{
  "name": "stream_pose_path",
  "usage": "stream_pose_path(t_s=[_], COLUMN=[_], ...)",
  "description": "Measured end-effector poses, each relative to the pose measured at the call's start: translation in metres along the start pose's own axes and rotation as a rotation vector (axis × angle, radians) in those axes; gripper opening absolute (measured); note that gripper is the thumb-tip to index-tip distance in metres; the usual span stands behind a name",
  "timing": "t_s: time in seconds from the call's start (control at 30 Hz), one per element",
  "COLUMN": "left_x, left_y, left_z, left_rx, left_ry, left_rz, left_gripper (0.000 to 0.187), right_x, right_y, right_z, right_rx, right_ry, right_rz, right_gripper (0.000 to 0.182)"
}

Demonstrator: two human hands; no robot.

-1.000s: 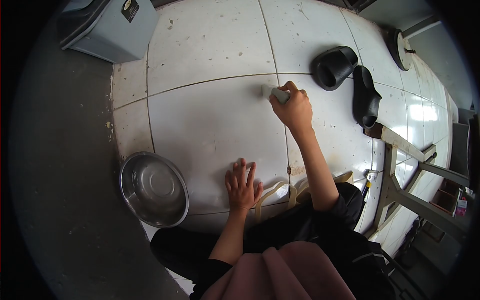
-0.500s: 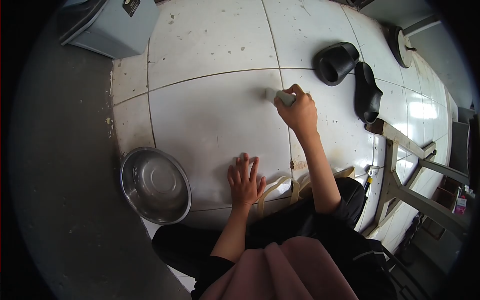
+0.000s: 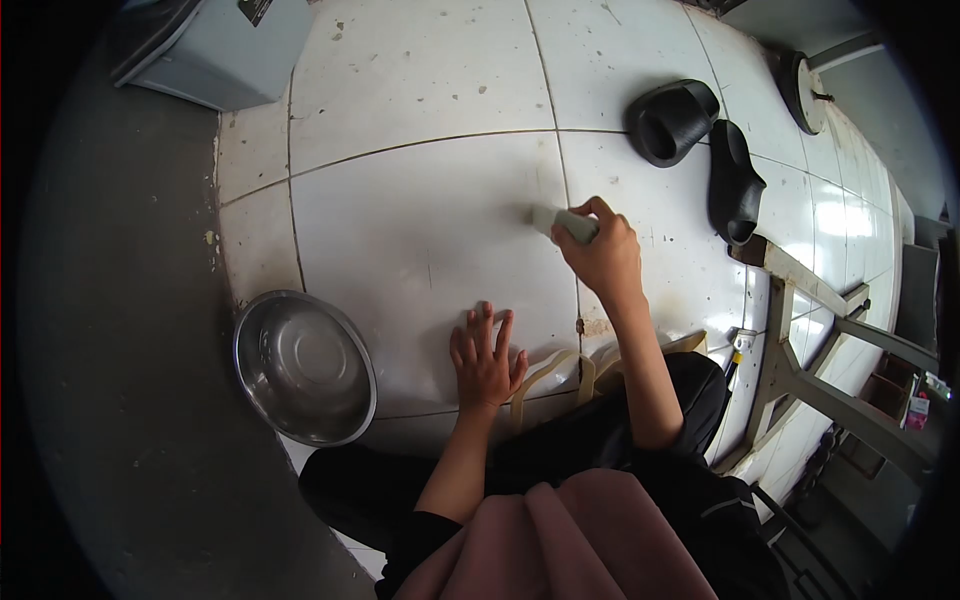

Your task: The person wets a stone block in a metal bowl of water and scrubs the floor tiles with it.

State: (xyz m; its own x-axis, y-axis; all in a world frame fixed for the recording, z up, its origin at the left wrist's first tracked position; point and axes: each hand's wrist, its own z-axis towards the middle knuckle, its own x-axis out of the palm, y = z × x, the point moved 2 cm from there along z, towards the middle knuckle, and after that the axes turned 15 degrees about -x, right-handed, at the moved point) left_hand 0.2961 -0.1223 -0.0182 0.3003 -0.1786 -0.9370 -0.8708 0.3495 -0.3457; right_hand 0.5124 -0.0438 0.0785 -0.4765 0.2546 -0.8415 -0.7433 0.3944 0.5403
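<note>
My right hand (image 3: 605,250) is closed around a pale grey-green brush-like block (image 3: 568,224), whose lighter end touches or hovers just over the white tiled floor (image 3: 400,230), near a grout line. Lower down, my left hand (image 3: 486,362) rests flat on the same large tile with its fingers spread, holding nothing. To the left of it a round steel basin (image 3: 305,368) sits on the floor beside the grey wall. Cream-coloured straps (image 3: 545,385) lie between my left hand and my right forearm.
Two black slippers (image 3: 672,122) lie at the upper right. A light metal frame (image 3: 815,370) stands on the right, with a scraper-like tool (image 3: 740,345) beside it. A grey bin (image 3: 215,55) is at the upper left, and a round-based object (image 3: 803,95) at the upper right.
My right hand has moved down, toward me, with the block still in its grip. A faint mark now shows on the tile above the block. My left hand stays flat.
</note>
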Motion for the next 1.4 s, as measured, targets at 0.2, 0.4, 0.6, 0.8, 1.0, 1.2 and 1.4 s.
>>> stream_pose_path(t_s=[0.2,0.4,0.6,0.8,1.0,1.2,1.4], left_x=[-0.001,-0.001,0.001,0.003,0.002,0.001,0.002], left_y=[0.001,-0.001,0.001,0.000,0.001,0.001,0.000], left_z=[0.003,0.000,-0.001,-0.002,-0.001,-0.001,0.000], left_rx=[-0.003,-0.004,-0.010,-0.012,-0.020,-0.011,-0.010], left_ry=[0.003,-0.010,-0.014,-0.004,0.010,-0.007,-0.016], left_rz=[-0.026,0.013,-0.031,0.006,0.042,0.008,0.029], left_gripper=[0.062,0.062,0.063,0.063,0.063,0.062,0.061], right_x=[0.020,0.005,0.019,0.025,0.005,0.036,0.013], right_y=[-0.005,-0.016,-0.005,0.001,0.019,0.017,0.020], right_z=[-0.075,0.008,-0.089,0.069,-0.040,-0.037,0.007], right_rx=[-0.128,-0.005,-0.119,-0.025,0.042,-0.108,-0.003], right_ry=[-0.215,-0.090,-0.203,-0.242,0.018,-0.242,-0.008], right_rz=[-0.080,0.006,-0.060,-0.068,-0.077,-0.057,-0.035], right_gripper=[0.026,0.031,0.028,0.030,0.029,0.026,0.030])
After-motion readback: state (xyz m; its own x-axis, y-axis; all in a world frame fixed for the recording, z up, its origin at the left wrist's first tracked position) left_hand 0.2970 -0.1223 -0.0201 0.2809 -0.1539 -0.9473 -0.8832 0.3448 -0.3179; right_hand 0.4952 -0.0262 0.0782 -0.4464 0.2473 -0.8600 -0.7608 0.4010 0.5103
